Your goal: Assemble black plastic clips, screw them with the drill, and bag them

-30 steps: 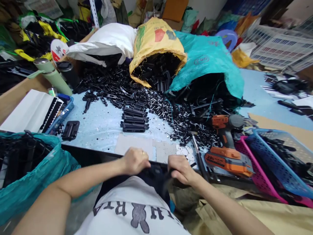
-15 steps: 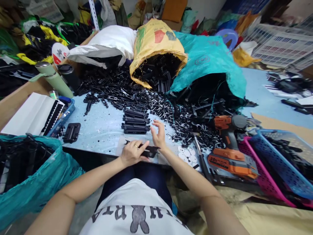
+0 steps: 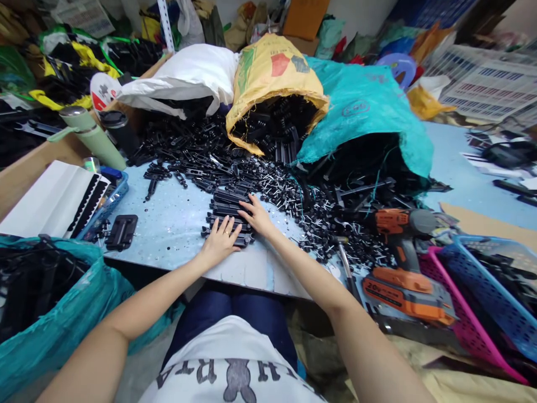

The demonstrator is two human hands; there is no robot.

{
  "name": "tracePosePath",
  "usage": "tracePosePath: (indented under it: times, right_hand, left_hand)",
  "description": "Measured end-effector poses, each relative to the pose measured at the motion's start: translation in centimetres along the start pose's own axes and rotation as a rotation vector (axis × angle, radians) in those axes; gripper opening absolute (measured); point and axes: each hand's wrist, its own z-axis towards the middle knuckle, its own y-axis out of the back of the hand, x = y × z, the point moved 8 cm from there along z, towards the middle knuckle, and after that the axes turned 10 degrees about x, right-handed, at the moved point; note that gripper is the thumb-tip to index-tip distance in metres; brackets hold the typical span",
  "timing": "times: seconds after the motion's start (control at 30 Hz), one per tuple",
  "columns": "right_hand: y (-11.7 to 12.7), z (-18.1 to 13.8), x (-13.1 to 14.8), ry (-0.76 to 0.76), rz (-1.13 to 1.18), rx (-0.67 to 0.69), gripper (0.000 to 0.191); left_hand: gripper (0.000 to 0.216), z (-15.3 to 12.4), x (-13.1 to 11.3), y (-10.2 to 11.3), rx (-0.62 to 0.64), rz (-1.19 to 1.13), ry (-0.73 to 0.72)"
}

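Note:
A row of long black plastic bars [image 3: 229, 197] lies side by side on the pale blue table. My left hand [image 3: 221, 242] rests on the nearest bars, palm down, its fingers spread over their tops and hiding part of them. My right hand [image 3: 259, 219] is against the right ends of the row, fingers stretched and apart, with fingertips touching the bars. Neither hand is closed round anything. Behind the row spreads a heap of small black parts [image 3: 180, 148], and loose silver pins [image 3: 279, 187] lie to the right of it.
Beyond the heap lie a white sack [image 3: 188, 67], a yellow sack [image 3: 268, 73] and a teal sack [image 3: 361, 106]. To the right are a hammer [image 3: 346, 266], an orange cordless drill [image 3: 403, 280] and a blue basket [image 3: 495, 274]. A black plate-like part [image 3: 121, 232] sits left, near the table edge.
Both hands have moved forward from the table's front edge to the row. The black piece that was under my left hand now appears to lie at the row's near end.

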Motion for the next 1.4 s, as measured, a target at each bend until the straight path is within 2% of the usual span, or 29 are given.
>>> tracePosePath:
  times: [0.2,0.33,0.5,0.63,0.7,0.73,0.83,0.97,1.07,1.13,1.23,1.3,1.4]
  right_hand:
    - [0.9,0.9,0.8,0.081,-0.115,-0.052,0.049]
    - [4.1,2.2,0.4,0.133,-0.218,-0.099,0.046]
    - [10.8,6.5,-5.2,-0.069,-0.329,-0.196,0.041]
    - [14.5,9.1,-9.5,-0.24,-0.448,-0.197,0.038]
    - [15.6,10.0,-11.1,-0.317,-0.507,-0.197,0.036]
    - [16.1,10.4,-11.9,-0.366,-0.531,-0.209,0.035]
    - [17.6,11.4,-14.4,-0.58,-0.562,-0.284,0.034]
    - [18.7,12.5,-16.9,-0.818,-0.566,-0.346,0.033]
    - [19.1,12.5,-17.3,-0.87,-0.553,-0.394,0.031]
    - [19.3,12.1,-17.1,-0.86,-0.51,-0.435,0.031]
    - [19.5,10.8,-16.2,-0.815,-0.413,-0.485,0.036]
    - [19.6,9.7,-15.4,-0.77,-0.317,-0.509,0.036]
    - [19.6,7.3,-13.4,-0.613,-0.082,-0.557,0.032]
  left_hand:
    - [0.066,0.5,0.8,0.3,0.003,0.011,-0.024]
    - [0.066,0.3,0.9,0.5,0.024,0.008,-0.012]
    - [0.067,-0.1,0.3,1.4,0.012,-0.007,-0.008]
    - [0.06,-0.9,0.6,3.1,-0.095,-0.06,-0.026]
    - [0.055,-1.1,2.8,4.0,-0.152,-0.1,0.052]
    - [0.053,-1.1,4.8,4.4,-0.178,-0.12,0.133]
    - [0.05,-1.4,13.1,5.2,-0.231,-0.151,0.489]
    - [0.045,-2.9,24.5,4.8,-0.221,-0.111,1.001]
    - [0.037,-3.4,29.6,3.2,-0.134,-0.125,1.192]
    - [0.032,-3.4,31.2,2.0,-0.077,-0.149,1.22]
    - [0.028,-3.5,31.4,1.2,-0.07,-0.196,1.206]
    - [0.028,-3.6,30.2,1.6,-0.115,-0.255,1.156]
    - [0.021,-4.0,26.6,3.1,-0.222,-0.389,1.054]
